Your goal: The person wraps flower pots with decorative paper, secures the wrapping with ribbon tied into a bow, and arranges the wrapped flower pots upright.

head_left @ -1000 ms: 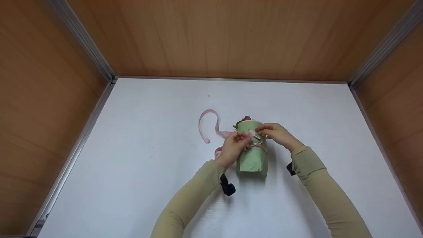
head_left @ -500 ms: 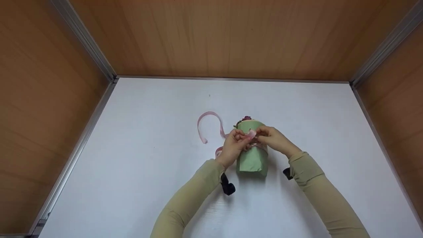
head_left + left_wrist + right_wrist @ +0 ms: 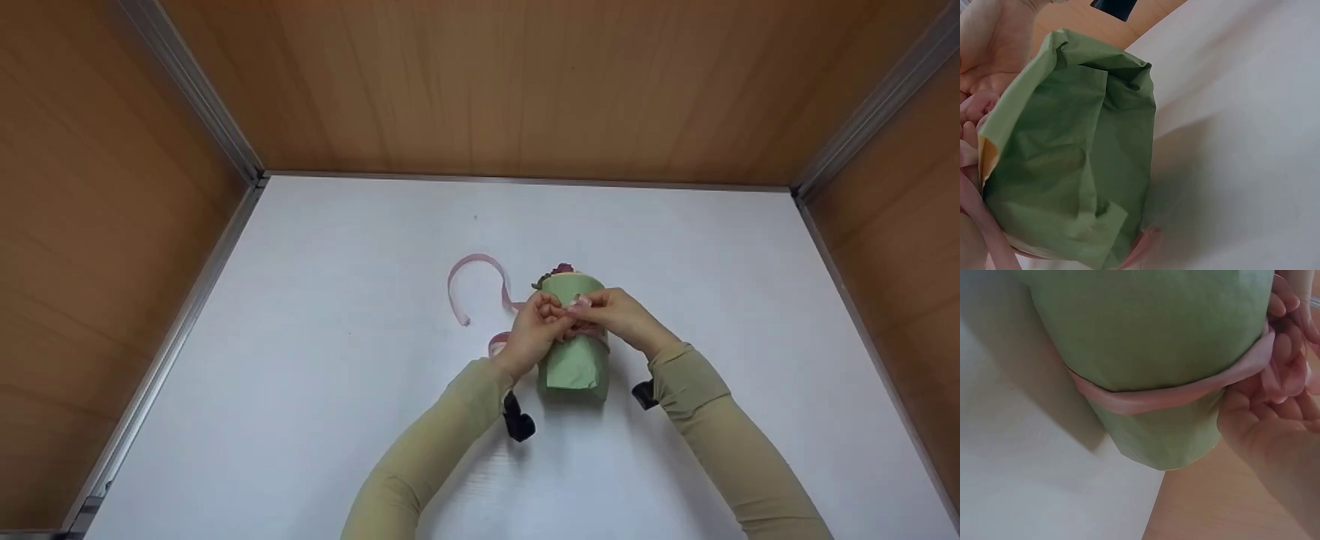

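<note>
A bouquet in green wrapping paper (image 3: pixel 574 367) lies on the white table, its dark red flower (image 3: pixel 562 268) showing at the far end. A pink ribbon (image 3: pixel 1151 398) runs round the wrapping. On top of it, my left hand (image 3: pixel 534 334) pinches the ribbon between thumb and fingers. Right beside it, my right hand (image 3: pixel 626 319) pinches a piece of the same ribbon, fingertips meeting those of the left. The knot area is largely hidden by the fingers. In the left wrist view the folded paper base (image 3: pixel 1072 157) faces the camera.
One loose ribbon tail (image 3: pixel 476 259) curls across the white table (image 3: pixel 337 300) left of the bouquet. A ribbon loop or roll (image 3: pixel 498 343) sits by the left wrist. Wooden panels (image 3: pixel 480 90) enclose the table at the back and both sides.
My right hand has moved left and slightly down, from the bouquet's right edge to the left hand's fingertips, and now pinches the ribbon. The ribbon tail has shifted slightly.
</note>
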`<state>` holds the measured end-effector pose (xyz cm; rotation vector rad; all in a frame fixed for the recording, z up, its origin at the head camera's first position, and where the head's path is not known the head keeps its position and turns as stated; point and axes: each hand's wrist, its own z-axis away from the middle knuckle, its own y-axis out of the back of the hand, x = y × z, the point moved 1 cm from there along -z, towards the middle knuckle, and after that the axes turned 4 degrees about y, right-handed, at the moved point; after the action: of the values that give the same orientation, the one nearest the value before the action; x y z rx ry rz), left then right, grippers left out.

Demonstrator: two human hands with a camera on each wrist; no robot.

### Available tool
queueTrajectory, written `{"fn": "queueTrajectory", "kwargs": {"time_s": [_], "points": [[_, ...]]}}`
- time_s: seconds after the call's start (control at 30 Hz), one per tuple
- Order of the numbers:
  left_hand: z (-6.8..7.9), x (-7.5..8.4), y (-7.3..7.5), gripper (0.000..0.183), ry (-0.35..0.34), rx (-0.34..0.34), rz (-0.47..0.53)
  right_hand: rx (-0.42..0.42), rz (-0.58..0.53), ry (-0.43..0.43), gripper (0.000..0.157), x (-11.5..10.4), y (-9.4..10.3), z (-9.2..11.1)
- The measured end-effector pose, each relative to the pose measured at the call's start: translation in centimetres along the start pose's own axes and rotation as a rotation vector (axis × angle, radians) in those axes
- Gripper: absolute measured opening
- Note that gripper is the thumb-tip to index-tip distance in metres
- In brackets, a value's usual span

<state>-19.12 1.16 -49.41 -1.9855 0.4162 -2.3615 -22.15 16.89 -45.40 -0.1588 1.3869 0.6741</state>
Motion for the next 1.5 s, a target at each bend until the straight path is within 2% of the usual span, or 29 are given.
{"fn": "queueTrajectory", "kwargs": {"time_s": [0.1,0.23,0.4,0.5,0.6,0.73,0.8,0.9,1.07,1.23,1.37,1.5], "points": [[0.0,0.2,0.3,0.02,0.005,-0.02,-0.026,0.03,-0.028,0.015,0.016,0.2,-0.1,0.0],[0.1,0.6,1.0,0.016,0.019,-0.031,-0.064,0.047,-0.034,0.033,0.017,0.3,-0.2,0.0],[-0.1,1.4,2.8,0.023,0.023,0.029,-0.126,0.056,-0.008,0.038,0.016,0.3,-0.3,-0.1],[-0.4,1.7,4.0,0.024,0.019,0.048,-0.221,0.058,-0.002,0.033,0.016,0.4,-0.3,-0.1],[-0.7,1.6,5.0,0.029,-0.012,0.032,-0.47,0.057,0.002,0.032,0.018,0.5,-0.3,-0.1],[-1.0,1.0,6.0,0.046,0.005,0.006,-0.859,0.055,0.022,0.035,0.019,0.6,-0.3,0.0],[-1.1,0.6,6.4,0.045,0.027,0.0,-0.998,0.058,0.025,0.029,0.019,0.7,-0.4,0.1],[-1.1,0.2,7.0,0.031,0.034,0.014,-1.116,0.053,0.021,0.027,0.021,0.7,-0.4,0.1],[-1.1,0.3,8.6,0.015,0.051,0.096,-1.214,0.038,-0.004,0.034,0.025,0.7,-0.6,0.1],[-0.8,0.7,10.6,0.016,0.152,0.213,-1.305,0.034,-0.024,0.02,0.023,0.6,-0.7,0.0],[-0.5,0.9,11.6,0.013,0.227,0.294,-1.293,0.036,-0.043,0.006,0.023,0.6,-0.8,0.0],[-0.4,1.0,12.0,0.012,0.237,0.332,-1.239,0.037,-0.06,0.004,0.021,0.6,-0.9,-0.1]]}}
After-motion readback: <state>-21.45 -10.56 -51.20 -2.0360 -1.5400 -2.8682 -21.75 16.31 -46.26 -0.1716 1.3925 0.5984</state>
